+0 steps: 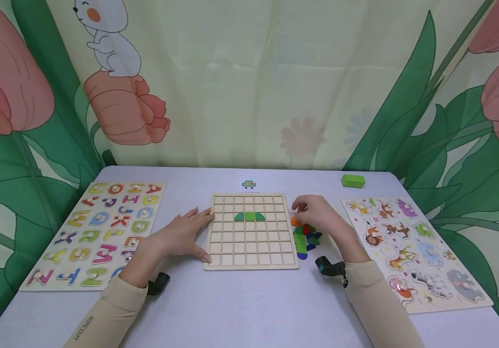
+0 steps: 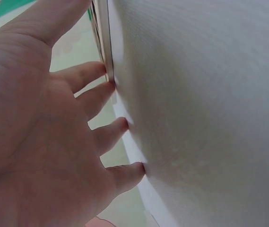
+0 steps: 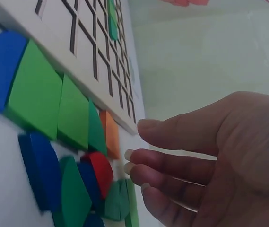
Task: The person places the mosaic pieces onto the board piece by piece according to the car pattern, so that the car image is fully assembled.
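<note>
The square wooden grid board [image 1: 251, 232] lies flat at the centre of the pale desk [image 1: 241, 309]; three green pieces [image 1: 250, 216] form an arch in its upper rows. The left hand [image 1: 184, 234] rests at the board's left edge, its grip spread flat, fingertips [image 2: 109, 85] touching the rim, apparently to steady it. The right hand [image 1: 316, 215] hovers over the loose pile of coloured wooden pieces [image 1: 305, 237] just right of the board; its grip is relaxed, fingers [image 3: 172, 165] loosely extended near the orange piece [image 3: 110, 135], holding nothing.

beige long sleeves [image 1: 110, 309], small dark lettering on the left forearm; a black wrist camera [image 1: 331, 267] on each wrist
</note>
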`<state>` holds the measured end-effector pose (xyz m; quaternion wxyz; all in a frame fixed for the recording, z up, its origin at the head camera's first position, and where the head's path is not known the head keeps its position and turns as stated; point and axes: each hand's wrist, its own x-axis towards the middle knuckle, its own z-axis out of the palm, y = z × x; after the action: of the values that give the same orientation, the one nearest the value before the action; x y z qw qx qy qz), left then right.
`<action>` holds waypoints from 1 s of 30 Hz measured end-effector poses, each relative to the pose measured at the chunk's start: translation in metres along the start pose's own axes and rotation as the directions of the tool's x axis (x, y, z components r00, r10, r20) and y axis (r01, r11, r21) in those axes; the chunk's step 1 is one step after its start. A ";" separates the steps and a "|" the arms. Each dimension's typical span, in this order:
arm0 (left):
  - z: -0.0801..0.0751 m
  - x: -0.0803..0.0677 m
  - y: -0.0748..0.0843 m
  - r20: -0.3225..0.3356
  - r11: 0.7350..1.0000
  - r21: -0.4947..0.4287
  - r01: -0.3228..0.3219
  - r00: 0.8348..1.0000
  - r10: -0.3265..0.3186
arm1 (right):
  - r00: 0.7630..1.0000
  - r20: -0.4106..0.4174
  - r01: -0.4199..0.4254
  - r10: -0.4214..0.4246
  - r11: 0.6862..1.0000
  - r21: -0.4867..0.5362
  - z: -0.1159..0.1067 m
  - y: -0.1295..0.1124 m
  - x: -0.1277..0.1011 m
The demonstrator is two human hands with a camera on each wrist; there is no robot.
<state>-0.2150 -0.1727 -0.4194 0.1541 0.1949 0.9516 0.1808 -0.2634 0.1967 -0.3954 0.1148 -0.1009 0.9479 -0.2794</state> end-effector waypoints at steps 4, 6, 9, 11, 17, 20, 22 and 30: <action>0.000 -0.001 0.000 -0.002 1.000 0.006 -0.006 1.000 0.006 | 1.000 -0.011 -0.024 0.024 0.999 -0.026 -0.005 0.005 -0.003; 0.000 -0.001 -0.001 -0.004 1.000 0.006 -0.010 1.000 0.010 | 0.999 -0.017 -0.037 0.036 0.998 -0.049 -0.006 0.006 -0.004; 0.000 0.000 -0.001 -0.005 1.000 0.008 -0.015 1.000 0.015 | 0.996 -0.039 -0.084 0.081 0.994 -0.075 -0.007 0.008 -0.005; 0.000 0.000 -0.001 -0.006 1.000 0.012 -0.016 1.000 0.016 | 0.992 -0.052 -0.118 0.114 0.989 -0.084 -0.007 0.010 -0.006; 0.000 0.000 0.000 -0.005 1.000 0.020 -0.019 1.000 0.019 | 0.983 -0.049 -0.181 0.177 0.979 -0.095 -0.006 0.011 -0.007; -0.001 0.000 -0.001 -0.005 0.999 0.029 -0.024 1.000 0.024 | 0.981 -0.056 -0.193 0.188 0.975 -0.110 -0.005 0.011 -0.005; -0.001 0.000 -0.001 -0.007 0.999 0.036 -0.027 1.000 0.027 | 0.979 -0.055 -0.201 0.196 0.973 -0.109 -0.004 0.011 -0.004; 0.000 0.000 -0.001 -0.005 0.999 0.030 -0.033 0.999 0.033 | 0.974 -0.072 -0.219 0.213 0.971 -0.098 0.000 0.010 -0.004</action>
<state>-0.2150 -0.1736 -0.4192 0.1454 0.2124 0.9513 0.1696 -0.2612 0.2057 -0.4004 0.1101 0.0056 0.9698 -0.2177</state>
